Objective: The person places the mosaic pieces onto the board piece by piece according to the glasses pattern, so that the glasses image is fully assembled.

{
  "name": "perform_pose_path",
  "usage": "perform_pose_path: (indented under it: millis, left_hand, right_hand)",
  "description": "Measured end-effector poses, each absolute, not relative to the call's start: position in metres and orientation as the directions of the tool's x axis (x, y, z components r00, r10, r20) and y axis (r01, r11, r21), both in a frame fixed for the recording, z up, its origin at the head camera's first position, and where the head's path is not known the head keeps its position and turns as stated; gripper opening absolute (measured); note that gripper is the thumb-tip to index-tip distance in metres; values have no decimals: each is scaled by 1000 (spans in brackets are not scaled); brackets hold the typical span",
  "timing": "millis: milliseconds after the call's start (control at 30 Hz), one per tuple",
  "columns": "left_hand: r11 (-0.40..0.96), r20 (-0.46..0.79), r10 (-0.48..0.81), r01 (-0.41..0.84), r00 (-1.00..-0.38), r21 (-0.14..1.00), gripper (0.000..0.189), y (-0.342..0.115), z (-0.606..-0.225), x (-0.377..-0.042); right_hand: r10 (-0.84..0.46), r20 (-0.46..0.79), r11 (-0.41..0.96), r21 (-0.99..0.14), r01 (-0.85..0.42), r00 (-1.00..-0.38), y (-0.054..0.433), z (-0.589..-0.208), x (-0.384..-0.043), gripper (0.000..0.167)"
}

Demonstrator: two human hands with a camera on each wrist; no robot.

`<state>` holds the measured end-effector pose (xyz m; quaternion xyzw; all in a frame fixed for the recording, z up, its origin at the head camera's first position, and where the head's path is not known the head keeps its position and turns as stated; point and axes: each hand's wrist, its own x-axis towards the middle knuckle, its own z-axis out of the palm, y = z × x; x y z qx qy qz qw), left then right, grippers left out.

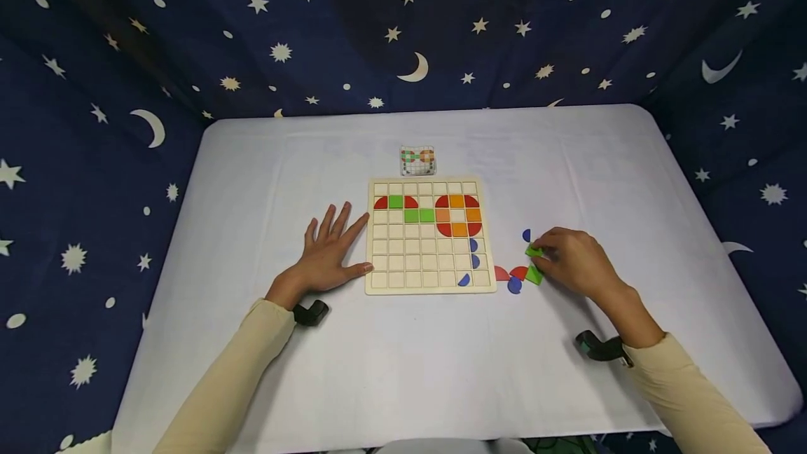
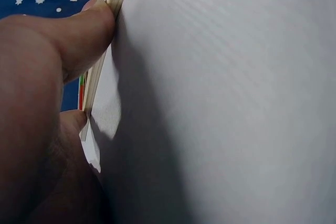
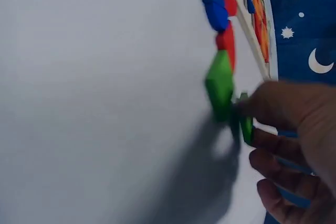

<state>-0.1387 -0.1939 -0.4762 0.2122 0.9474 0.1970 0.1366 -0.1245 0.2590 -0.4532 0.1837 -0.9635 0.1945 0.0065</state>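
The left hand [image 1: 329, 254], fingers spread, touched the grid board [image 1: 396, 247]; right of it, the right hand [image 1: 578, 263] pinched a green piece [image 1: 533, 251].

White table [image 1: 302, 167]: grid board [image 1: 412, 246], card [image 1: 418, 160], loose pieces [image 1: 514, 286].

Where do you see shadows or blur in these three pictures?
Left wrist view: a broad, soft-edged shadow on the white table; right wrist view: another dark shadow, and a green piece on the table looks blurred; head view: fairly even light, but the card is too small to show fine detail.
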Motion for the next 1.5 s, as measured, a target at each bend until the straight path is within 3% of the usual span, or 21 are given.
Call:
perform_pose_path:
  millis: [200, 500, 633, 800, 967, 1067, 1267, 1500]
  left_hand:
    - [836, -175, 457, 355, -872, 418, 92, -195, -477, -139]
    - [823, -159, 466, 361, -870, 438, 91, -196, -479, -140]
    - [825, -171, 469, 361, -866, 435, 92, -195, -478, -140]
    - [839, -191, 458, 352, -868, 414, 92, -197, -476, -140]
    - [833, -190, 461, 349, -867, 429, 92, -197, -475, -140]
    - [835, -192, 456, 344, -869, 429, 91, -197, -475, -139]
    - [835, -183, 455, 346, -872, 428, 91, -196, -476, -139]
    - [840, -177, 444, 340, -878, 422, 91, -195, -476, -138]
  right_hand:
    - [-438, 144, 803, -380, -458, -887, 230, -442, -143, 22]
    - [-644, 222, 615, -419, -668, -732, 109, -445, -187, 12]
    - [-683, 252, 579, -386, -718, -686, 64, -450, -199, 10]
    - [-727, 202, 596, -292, -748, -657, 30, -453, -209, 12]
    - [-736, 154, 633, -187, -751, -659, 19, -456, -211, 11]
    - [-716, 168, 654, -179, -735, -677, 19, -458, -210, 12]
    - [-674, 204, 657, -275, -702, -710, 37, -454, -205, 10]
    - [-589, 232, 674, -388, -628, -775, 111, -448, -185, 9]
